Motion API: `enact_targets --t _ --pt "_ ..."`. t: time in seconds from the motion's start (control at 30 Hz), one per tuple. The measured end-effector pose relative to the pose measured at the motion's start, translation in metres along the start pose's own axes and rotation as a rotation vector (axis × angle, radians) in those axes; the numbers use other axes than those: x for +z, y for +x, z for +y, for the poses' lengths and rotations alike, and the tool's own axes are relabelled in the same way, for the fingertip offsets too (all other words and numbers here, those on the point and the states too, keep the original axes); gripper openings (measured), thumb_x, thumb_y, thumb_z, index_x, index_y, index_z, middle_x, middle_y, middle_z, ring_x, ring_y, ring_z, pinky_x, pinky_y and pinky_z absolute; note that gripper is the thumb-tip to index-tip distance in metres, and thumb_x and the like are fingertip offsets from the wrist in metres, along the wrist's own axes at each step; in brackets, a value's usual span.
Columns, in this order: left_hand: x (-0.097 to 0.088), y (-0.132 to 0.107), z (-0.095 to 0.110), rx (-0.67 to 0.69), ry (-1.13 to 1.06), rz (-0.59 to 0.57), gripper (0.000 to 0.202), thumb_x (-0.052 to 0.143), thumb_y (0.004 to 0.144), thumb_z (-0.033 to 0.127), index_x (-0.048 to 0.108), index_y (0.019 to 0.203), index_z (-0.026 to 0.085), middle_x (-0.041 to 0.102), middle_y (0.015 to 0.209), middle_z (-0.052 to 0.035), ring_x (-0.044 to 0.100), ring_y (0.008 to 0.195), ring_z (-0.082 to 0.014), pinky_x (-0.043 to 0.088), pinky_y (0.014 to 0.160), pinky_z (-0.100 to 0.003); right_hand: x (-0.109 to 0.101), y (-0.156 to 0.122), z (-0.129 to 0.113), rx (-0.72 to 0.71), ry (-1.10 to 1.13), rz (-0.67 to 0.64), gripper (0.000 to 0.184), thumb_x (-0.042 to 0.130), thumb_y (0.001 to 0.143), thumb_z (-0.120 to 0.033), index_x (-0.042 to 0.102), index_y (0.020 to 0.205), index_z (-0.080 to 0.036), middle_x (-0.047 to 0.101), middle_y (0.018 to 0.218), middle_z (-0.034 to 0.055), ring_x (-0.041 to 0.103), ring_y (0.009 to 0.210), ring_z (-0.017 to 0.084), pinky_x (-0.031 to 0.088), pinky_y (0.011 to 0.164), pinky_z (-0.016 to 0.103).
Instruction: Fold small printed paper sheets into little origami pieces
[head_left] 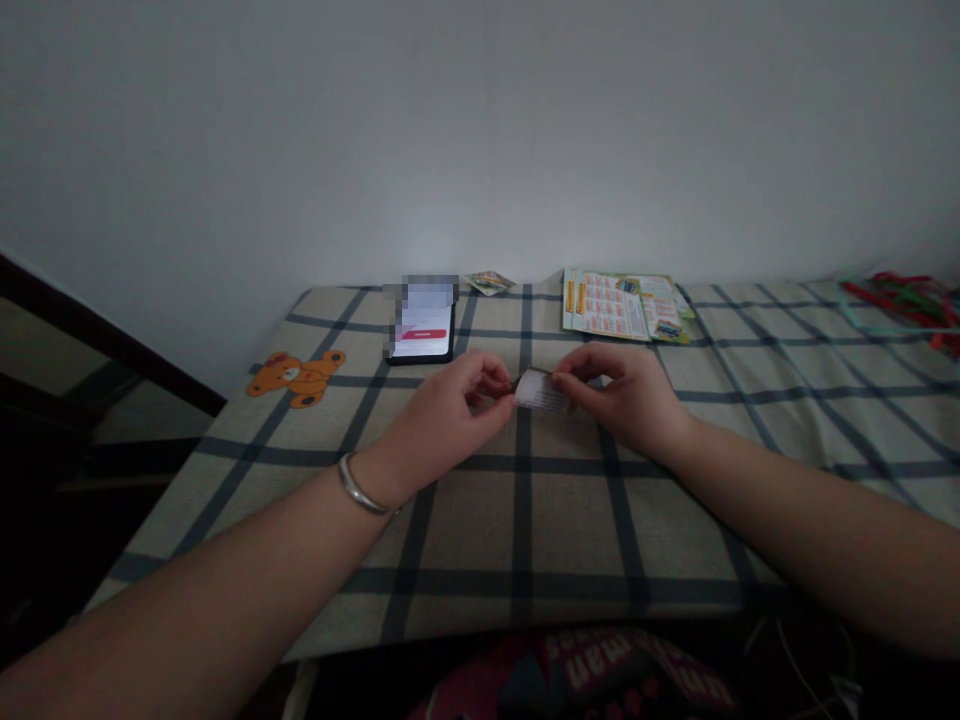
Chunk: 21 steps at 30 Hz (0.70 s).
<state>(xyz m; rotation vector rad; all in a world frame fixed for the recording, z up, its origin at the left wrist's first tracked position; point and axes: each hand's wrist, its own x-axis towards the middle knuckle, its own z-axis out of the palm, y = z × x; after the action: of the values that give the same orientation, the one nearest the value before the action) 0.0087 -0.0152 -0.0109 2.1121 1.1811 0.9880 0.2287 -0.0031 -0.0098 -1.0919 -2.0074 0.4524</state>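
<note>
Between my two hands, just above the checked tablecloth, is a small white piece of paper (541, 391) with fine dark print, too small to read. My left hand (459, 402), with a silver bangle at the wrist, pinches its left edge between thumb and forefinger. The thumb and fingers of my right hand (624, 392) close on its upper right part. A thin dark edge runs along the paper's top. Beyond my left hand lies a phone (424, 338) with its screen lit.
Printed colourful sheets (611, 305) lie against the wall, with a small colourful packet (490, 282) beside the phone. An orange bear cutout (296, 379) rests at the left. A clear tray (862, 318) with red and green items stands far right. The tablecloth (480, 540) has folds at the right.
</note>
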Motion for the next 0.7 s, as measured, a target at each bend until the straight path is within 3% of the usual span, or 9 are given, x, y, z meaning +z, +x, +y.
enact_targets --t 0.1,0.23,0.7 --pt "0.0008 -0.0011 0.0048 0.032 -0.016 -0.024 0.017 0.062 0.085 0.028 0.057 0.099 0.019 0.066 0.090 -0.0007 0.064 0.077 -0.0128 0.051 0.069 -0.025 0.0020 -0.0013 -0.0014 -0.051 -0.025 -0.042 0.011 0.062 0.084 -0.028 0.069 0.080 -0.019 0.070 0.073 0.0015 0.061 0.063 0.012 0.046 0.058 0.025" --pt "0.0000 -0.0008 0.0075 0.059 0.051 -0.012 0.011 0.057 0.089 0.028 0.063 0.092 0.020 0.067 0.085 0.0005 0.062 0.075 -0.0120 0.049 0.066 -0.024 0.0034 -0.0028 -0.0067 -0.124 -0.129 -0.060 0.010 0.062 0.084 -0.025 0.069 0.081 -0.020 0.069 0.072 0.0003 0.060 0.062 0.011 0.042 0.056 0.024" --pt "0.0012 -0.0013 0.0068 0.093 0.107 0.058 0.006 0.062 0.086 0.021 0.067 0.081 0.019 0.066 0.075 0.0037 0.059 0.066 -0.0091 0.046 0.061 -0.019 0.0052 -0.0019 -0.0048 -0.195 -0.176 -0.020 0.007 0.063 0.085 -0.023 0.069 0.084 -0.019 0.068 0.073 -0.0006 0.058 0.061 0.010 0.041 0.056 0.022"
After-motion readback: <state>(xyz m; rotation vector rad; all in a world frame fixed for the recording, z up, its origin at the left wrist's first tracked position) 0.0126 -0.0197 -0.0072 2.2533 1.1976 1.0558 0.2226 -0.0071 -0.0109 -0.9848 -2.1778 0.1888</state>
